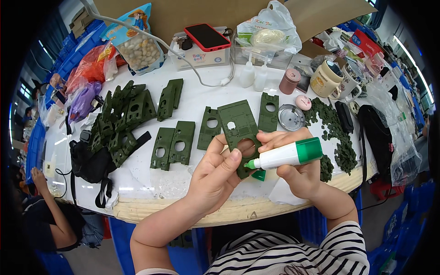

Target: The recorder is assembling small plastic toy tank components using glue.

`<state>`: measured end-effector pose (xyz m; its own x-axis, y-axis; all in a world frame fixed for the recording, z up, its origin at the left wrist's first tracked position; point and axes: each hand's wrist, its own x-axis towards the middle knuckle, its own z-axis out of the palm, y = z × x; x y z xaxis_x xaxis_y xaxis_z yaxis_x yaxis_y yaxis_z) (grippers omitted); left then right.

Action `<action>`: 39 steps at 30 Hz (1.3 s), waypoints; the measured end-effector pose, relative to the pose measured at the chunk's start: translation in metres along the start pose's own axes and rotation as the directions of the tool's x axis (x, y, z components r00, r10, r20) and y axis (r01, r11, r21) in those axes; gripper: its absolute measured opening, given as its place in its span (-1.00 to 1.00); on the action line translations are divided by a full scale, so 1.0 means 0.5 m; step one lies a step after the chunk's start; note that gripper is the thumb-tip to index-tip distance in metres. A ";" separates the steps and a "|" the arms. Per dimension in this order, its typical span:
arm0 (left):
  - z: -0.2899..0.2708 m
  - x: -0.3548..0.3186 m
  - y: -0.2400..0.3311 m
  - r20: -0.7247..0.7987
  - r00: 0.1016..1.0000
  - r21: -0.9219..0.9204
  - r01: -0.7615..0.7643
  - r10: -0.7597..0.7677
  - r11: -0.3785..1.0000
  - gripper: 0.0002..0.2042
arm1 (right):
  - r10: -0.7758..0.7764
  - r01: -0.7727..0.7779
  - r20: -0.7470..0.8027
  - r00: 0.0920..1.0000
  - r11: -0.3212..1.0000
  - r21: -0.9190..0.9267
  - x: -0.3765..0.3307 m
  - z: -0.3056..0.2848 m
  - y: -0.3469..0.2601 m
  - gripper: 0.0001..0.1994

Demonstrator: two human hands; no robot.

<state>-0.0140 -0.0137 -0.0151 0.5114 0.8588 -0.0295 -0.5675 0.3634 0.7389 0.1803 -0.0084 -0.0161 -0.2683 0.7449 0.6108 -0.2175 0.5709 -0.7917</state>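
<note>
Nearest is the black-and-white striped clothing (275,253) of the person, with blue bins (185,252) below the edge of the desk (172,207). Above that edge, the left hand (213,178) holds a dark green panel (238,120) tilted up over the desk, its fingers pinching the lower left side between thumb and fingertips. The right hand (295,172) has its fingers curled around a white bottle (277,156) with a green base, its fingertips at the panel's right edge. The bottle's green nozzle points at the panel's lower end, below the large round hole; whether it touches, I cannot tell. A white sheet (285,193) lies under the right hand.

Farther back, two similar panels (173,145) lie side by side to the left, and others lie just behind the held one. A black bag (89,162) rests at the far left, against a heap of green parts (123,112). To the right are scattered small green pieces (339,142), a round clear dish (291,117) and a pink canister (290,81).

At the back stand a bag of nuts (140,52), two white squeeze bottles (253,75), a cream mug (326,79) and a plastic box (197,58) bearing a red-edged phone (207,36).
</note>
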 end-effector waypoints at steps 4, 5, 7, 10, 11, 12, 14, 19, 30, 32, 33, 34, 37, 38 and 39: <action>0.000 0.002 -0.001 0.015 1.000 -0.044 -0.008 0.009 0.999 -0.60 | 0.026 -0.026 -0.004 1.000 0.999 -0.036 -0.002 0.000 -0.003 -0.71; 0.000 0.002 0.000 0.023 1.000 -0.067 -0.009 0.010 0.998 -0.61 | 0.031 -0.031 -0.010 0.999 0.999 -0.032 -0.002 0.001 -0.003 -0.72; 0.002 0.001 0.000 0.003 1.000 -0.018 -0.011 0.011 1.000 -0.59 | 0.032 -0.032 -0.010 0.999 0.999 -0.041 -0.002 0.001 -0.003 -0.72; 0.003 0.002 0.001 0.017 1.000 -0.036 -0.014 0.015 0.999 -0.60 | 0.022 -0.023 -0.006 1.000 0.998 -0.054 -0.002 0.000 -0.002 -0.72; 0.003 0.002 0.001 0.027 0.999 -0.057 -0.016 0.017 0.998 -0.61 | 0.020 -0.021 -0.014 1.000 0.999 -0.038 -0.002 0.002 -0.002 -0.72; 0.003 0.002 0.002 0.028 1.000 -0.057 -0.013 0.015 0.998 -0.61 | 0.018 -0.019 -0.022 1.000 1.000 -0.023 -0.002 0.003 -0.002 -0.72; 0.002 0.001 0.002 0.028 1.000 -0.056 -0.009 0.010 0.998 -0.61 | 0.016 -0.017 -0.020 1.000 1.000 -0.021 -0.001 0.004 -0.002 -0.73; 0.004 0.001 0.001 0.024 1.000 -0.055 -0.010 0.011 0.998 -0.60 | 0.016 -0.016 -0.011 1.000 0.999 -0.049 -0.001 0.002 -0.003 -0.73; 0.002 0.001 0.000 0.008 1.000 -0.023 -0.004 0.005 1.000 -0.60 | 0.021 -0.021 -0.017 1.000 1.000 -0.003 -0.001 0.000 -0.001 -0.71; -0.004 0.001 0.000 0.021 1.000 -0.071 0.008 -0.007 0.997 -0.62 | 0.022 -0.022 -0.017 1.000 1.000 0.010 -0.001 0.001 -0.001 -0.72; -0.004 0.001 0.000 0.017 1.000 -0.070 0.007 -0.006 0.998 -0.62 | 0.023 -0.023 -0.017 1.000 1.000 0.017 -0.001 0.001 -0.002 -0.72; -0.004 0.002 0.000 0.012 1.000 -0.070 0.006 -0.006 0.998 -0.62 | 0.028 -0.028 -0.011 1.000 1.000 0.014 -0.001 0.002 -0.003 -0.72; -0.003 0.004 0.002 0.025 1.000 -0.073 -0.001 0.003 0.997 -0.62 | 0.027 -0.027 0.015 1.000 1.000 -0.014 0.000 0.001 -0.005 -0.72; -0.003 0.004 0.003 0.033 0.999 -0.076 -0.003 0.006 0.997 -0.63 | 0.020 -0.019 0.028 0.999 0.999 -0.035 0.001 -0.002 -0.004 -0.72; -0.002 0.003 0.002 0.022 1.000 -0.062 -0.006 0.008 0.998 -0.62 | 0.012 -0.010 0.042 0.999 0.998 -0.055 0.001 -0.004 -0.003 -0.72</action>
<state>-0.0144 -0.0115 -0.0148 0.5213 0.8533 -0.0086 -0.6097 0.3795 0.6959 0.1825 -0.0083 -0.0147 -0.3096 0.7369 0.6009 -0.1628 0.5815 -0.7971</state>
